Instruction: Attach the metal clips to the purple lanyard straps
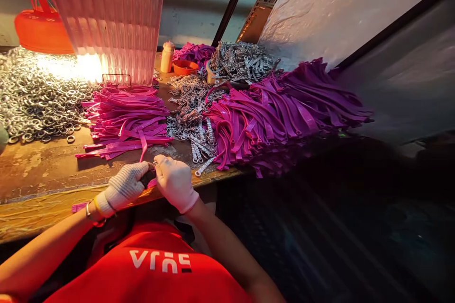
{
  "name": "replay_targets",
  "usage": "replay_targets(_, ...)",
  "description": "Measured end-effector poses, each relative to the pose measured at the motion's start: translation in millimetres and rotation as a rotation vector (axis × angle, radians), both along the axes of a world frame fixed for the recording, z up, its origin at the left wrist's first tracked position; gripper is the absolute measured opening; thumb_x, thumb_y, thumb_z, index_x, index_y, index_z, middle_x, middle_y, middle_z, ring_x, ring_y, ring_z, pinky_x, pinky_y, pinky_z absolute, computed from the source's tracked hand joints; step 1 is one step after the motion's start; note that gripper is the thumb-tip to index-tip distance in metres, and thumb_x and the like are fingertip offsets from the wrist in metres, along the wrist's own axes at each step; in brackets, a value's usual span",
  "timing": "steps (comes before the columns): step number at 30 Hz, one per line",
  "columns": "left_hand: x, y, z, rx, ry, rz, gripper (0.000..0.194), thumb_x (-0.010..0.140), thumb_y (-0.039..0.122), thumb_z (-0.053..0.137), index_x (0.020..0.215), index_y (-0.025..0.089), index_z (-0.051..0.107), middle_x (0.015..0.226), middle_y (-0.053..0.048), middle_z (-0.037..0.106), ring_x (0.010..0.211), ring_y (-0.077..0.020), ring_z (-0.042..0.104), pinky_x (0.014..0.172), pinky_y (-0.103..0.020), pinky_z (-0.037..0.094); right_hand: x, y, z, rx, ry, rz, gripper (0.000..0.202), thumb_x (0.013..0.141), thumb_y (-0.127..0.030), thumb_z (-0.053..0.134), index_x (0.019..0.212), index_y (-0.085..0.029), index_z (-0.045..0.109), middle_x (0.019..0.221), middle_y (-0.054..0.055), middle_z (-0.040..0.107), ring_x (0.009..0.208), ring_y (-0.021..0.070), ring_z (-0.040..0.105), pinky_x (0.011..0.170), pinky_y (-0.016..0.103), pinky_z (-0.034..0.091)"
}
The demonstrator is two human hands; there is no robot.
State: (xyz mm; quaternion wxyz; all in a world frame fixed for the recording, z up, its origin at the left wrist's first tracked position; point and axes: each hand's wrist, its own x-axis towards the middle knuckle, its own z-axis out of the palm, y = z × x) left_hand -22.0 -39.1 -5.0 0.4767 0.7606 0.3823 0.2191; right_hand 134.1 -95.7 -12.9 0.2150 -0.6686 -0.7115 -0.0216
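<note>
My left hand (pixel 124 185), in a knitted glove, is closed round a small dark object (pixel 148 177) at the table's front edge. A pink strap (pixel 143 144) runs from between my hands up toward the strap pile. Against it, my right hand (pixel 175 181), in a thin white glove, has its fingers pinched together; what lies between them is too small to make out. Just beyond my hands is a pile of pink straps (pixel 128 113). To its right lie silver metal links (pixel 201 144).
Metal rings (pixel 39 94) cover the wooden table (pixel 31 165) at left, under an orange lamp (pixel 44 31). A larger heap of purple straps (pixel 284 109) hangs over the right edge. Behind stand a bottle (pixel 167 57), an orange bowl (pixel 185 67) and heaped metal pieces (pixel 243 61).
</note>
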Motion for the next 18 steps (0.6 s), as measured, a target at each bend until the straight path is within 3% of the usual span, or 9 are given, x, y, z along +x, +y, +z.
replay_targets(2, -0.7, -0.4, -10.0, -0.036, 0.017, -0.034, 0.022, 0.082, 0.038, 0.06, 0.075, 0.018, 0.064, 0.068, -0.001, 0.06, 0.062, -0.0137, 0.052, 0.056, -0.021, 0.039, 2.2, -2.0, -3.3, -0.014, 0.046, -0.005, 0.023, 0.102, -0.021, 0.045, 0.112, -0.017, 0.064, 0.092, 0.007, 0.071, 0.083, 0.0199, 0.066, 0.073, 0.029, 0.04)
replay_targets(4, -2.4, 0.3, -16.2, -0.22, 0.0, -0.049, 0.023, 0.085, 0.038, 0.056, 0.076, 0.017, 0.062, 0.058, 0.002, 0.054, 0.05, -0.0109, 0.044, 0.049, -0.021, 0.034, 5.9, -4.5, -3.1, -0.052, 0.069, 0.032, 0.025, 0.1, -0.022, 0.049, 0.121, -0.016, 0.061, 0.101, 0.008, 0.072, 0.09, 0.0206, 0.067, 0.077, 0.029, 0.042)
replay_targets(6, -4.0, 0.5, -17.1, -0.352, -0.023, -0.04, 0.025, 0.087, 0.038, 0.054, 0.076, 0.017, 0.06, 0.052, 0.004, 0.049, 0.044, -0.0086, 0.037, 0.044, -0.02, 0.03, 10.9, -6.4, 0.4, -0.136, 0.049, 0.114, 0.037, 0.097, -0.024, 0.056, 0.132, -0.015, 0.053, 0.107, 0.008, 0.072, 0.091, 0.0213, 0.067, 0.076, 0.029, 0.043)
replay_targets(8, -4.8, -0.7, -14.9, -0.372, -0.03, -0.031, 0.025, 0.088, 0.038, 0.055, 0.076, 0.016, 0.059, 0.052, 0.004, 0.049, 0.044, -0.0079, 0.037, 0.043, -0.019, 0.028, 15.8, -7.4, 4.6, -0.229, -0.008, 0.178, 0.046, 0.094, -0.027, 0.061, 0.136, -0.015, 0.049, 0.106, 0.008, 0.073, 0.087, 0.0214, 0.068, 0.071, 0.029, 0.043)
replay_targets(13, -3.8, -5.3, -19.8, -0.381, -0.026, -0.061, 0.029, 0.087, 0.041, 0.056, 0.073, 0.016, 0.058, 0.052, 0.003, 0.051, 0.045, -0.0081, 0.039, 0.043, -0.019, 0.028, 20.8, -9.5, 2.4, -0.212, -0.263, 0.275, 0.02, 0.097, -0.02, 0.05, 0.114, -0.014, 0.057, 0.083, 0.006, 0.069, 0.074, 0.0203, 0.065, 0.061, 0.031, 0.035)
replay_targets(16, -2.1, -5.1, -26.1, -0.365, -0.013, -0.07, 0.026, 0.085, 0.037, 0.056, 0.068, 0.017, 0.056, 0.05, 0.003, 0.05, 0.045, -0.009, 0.04, 0.043, -0.02, 0.028, 22.9, -11.2, -3.4, -0.126, -0.433, 0.356, 0.017, 0.095, -0.011, 0.043, 0.106, -0.01, 0.056, 0.073, 0.007, 0.063, 0.065, 0.0201, 0.06, 0.057, 0.032, 0.03)
replay_targets(18, -2.6, -2.2, -20.9, -0.32, 0.003, -0.104, 0.019, 0.082, 0.03, 0.053, 0.069, 0.017, 0.058, 0.053, 0.001, 0.054, 0.047, -0.0103, 0.043, 0.045, -0.021, 0.031, 26.3, -10.1, -5.6, -0.09, -0.511, 0.4, 0.017, 0.095, -0.008, 0.04, 0.102, -0.009, 0.055, 0.07, 0.007, 0.061, 0.062, 0.0199, 0.059, 0.055, 0.032, 0.027)
